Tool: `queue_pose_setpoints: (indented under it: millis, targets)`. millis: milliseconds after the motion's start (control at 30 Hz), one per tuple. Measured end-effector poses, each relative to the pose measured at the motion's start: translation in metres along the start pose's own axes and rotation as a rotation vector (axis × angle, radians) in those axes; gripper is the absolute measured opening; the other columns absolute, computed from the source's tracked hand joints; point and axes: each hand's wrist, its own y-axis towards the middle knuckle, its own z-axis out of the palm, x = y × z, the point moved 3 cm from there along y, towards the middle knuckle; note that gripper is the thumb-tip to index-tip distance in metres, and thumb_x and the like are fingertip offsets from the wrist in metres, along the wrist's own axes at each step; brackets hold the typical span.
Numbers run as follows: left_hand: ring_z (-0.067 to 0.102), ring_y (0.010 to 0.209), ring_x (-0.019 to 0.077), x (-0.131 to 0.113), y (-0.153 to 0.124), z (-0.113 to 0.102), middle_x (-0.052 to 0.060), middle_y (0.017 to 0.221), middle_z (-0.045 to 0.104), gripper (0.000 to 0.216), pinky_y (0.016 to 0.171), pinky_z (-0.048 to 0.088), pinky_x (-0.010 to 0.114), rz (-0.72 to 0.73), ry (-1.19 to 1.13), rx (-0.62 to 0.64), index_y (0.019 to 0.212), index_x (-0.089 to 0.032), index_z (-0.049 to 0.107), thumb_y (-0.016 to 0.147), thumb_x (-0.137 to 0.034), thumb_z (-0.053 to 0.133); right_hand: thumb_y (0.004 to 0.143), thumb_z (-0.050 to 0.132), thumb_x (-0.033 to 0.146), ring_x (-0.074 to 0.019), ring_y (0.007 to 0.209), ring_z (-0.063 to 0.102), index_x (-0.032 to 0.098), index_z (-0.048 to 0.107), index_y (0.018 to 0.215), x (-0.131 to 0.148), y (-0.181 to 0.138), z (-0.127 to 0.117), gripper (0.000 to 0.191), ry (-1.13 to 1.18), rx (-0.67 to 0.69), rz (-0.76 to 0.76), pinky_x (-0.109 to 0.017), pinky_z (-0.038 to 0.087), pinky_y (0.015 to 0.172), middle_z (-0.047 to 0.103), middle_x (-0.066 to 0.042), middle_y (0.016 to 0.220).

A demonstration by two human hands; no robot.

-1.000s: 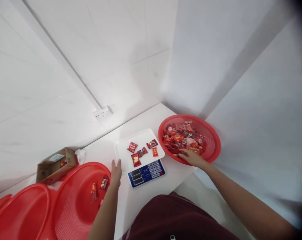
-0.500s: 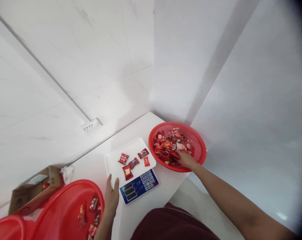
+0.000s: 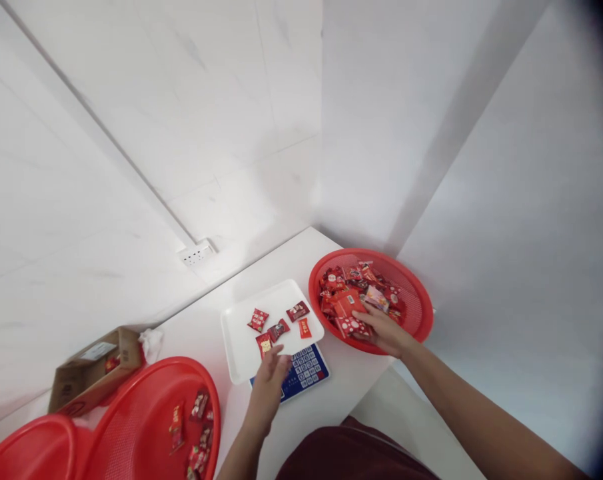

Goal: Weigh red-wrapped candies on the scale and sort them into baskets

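My right hand (image 3: 385,328) is at the near side of a red mesh basket (image 3: 424,307) heaped with wrapped candies. It grips a flat red packet (image 3: 347,303); a red packet with white dots (image 3: 354,327) lies against the fingers too, though I cannot tell if it is held. My left hand (image 3: 267,393), open with fingers apart, hovers over the front edge of a white weighing tray (image 3: 236,333). On the tray lie several wrapped candies (image 3: 278,330). The left hand hides part of the scale's blue keypad panel (image 3: 306,373).
A larger red basket (image 3: 146,400) with some candies stands at lower left, beside another red container (image 3: 36,447). Behind them is an open cardboard box (image 3: 88,377) next to crumpled white tissue (image 3: 151,343). A socket (image 3: 197,253) is on the wall behind the white table (image 3: 191,327).
My right hand has lifted a red packet from the candy heap. My left hand has moved right, from the tray's left corner to its front edge over the scale. The view has shifted slightly.
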Motion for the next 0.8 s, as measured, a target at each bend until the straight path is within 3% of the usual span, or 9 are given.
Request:
queue_pose_setpoints:
  millis: [167,333,533,700,800]
  targets:
    - [0.06,0.086,0.0188,-0.004,-0.007,0.039,0.012,0.106,0.059,0.059,0.076,0.048,0.033,-0.146,-0.288,0.204,0.117,-0.018,0.045,0.07,-0.049,0.061,0.072,0.065,0.028,-0.0136,0.076,0.063,0.025,0.048,0.108,-0.02,-0.02,0.061,0.04,0.004,0.275,-0.02,-0.026,0.053,0.063,0.064,-0.002,0.099]
    - [0.062,0.066,0.0145,0.019,-0.009,0.04,0.007,0.08,0.064,0.06,0.066,0.048,0.029,-0.223,-0.271,0.203,0.111,-0.015,0.049,0.064,-0.045,0.068,0.074,0.061,0.036,-0.015,0.08,0.062,0.02,0.051,0.105,-0.047,-0.026,0.08,0.036,-0.14,0.346,-0.037,-0.029,0.051,0.07,0.064,-0.002,0.091]
    - [0.062,0.064,0.0139,0.047,-0.006,-0.006,0.003,0.072,0.064,0.05,0.063,0.049,0.026,-0.215,-0.276,0.033,0.098,-0.016,0.053,0.062,-0.045,0.07,0.077,0.057,0.035,-0.0149,0.077,0.062,0.022,0.049,0.099,-0.046,-0.018,0.056,0.027,-0.176,0.136,0.057,-0.026,0.053,0.059,0.064,-0.004,0.094]
    - [0.06,0.057,0.0111,0.05,0.01,-0.066,0.001,0.064,0.062,0.046,0.059,0.049,0.024,-0.13,-0.293,-0.253,0.094,-0.015,0.051,0.061,-0.042,0.071,0.076,0.059,0.03,-0.0136,0.07,0.062,0.022,0.049,0.101,-0.031,-0.007,0.033,0.028,-0.293,0.005,0.006,-0.027,0.055,0.058,0.063,-0.004,0.091]
    - [0.06,0.055,0.0098,0.048,0.02,-0.086,0.001,0.065,0.062,0.049,0.058,0.05,0.023,-0.101,-0.257,-0.345,0.103,-0.015,0.05,0.065,-0.039,0.069,0.075,0.059,0.03,-0.0146,0.071,0.062,0.021,0.051,0.1,-0.029,-0.005,0.028,0.028,-0.305,-0.022,-0.015,-0.027,0.055,0.058,0.063,-0.005,0.091]
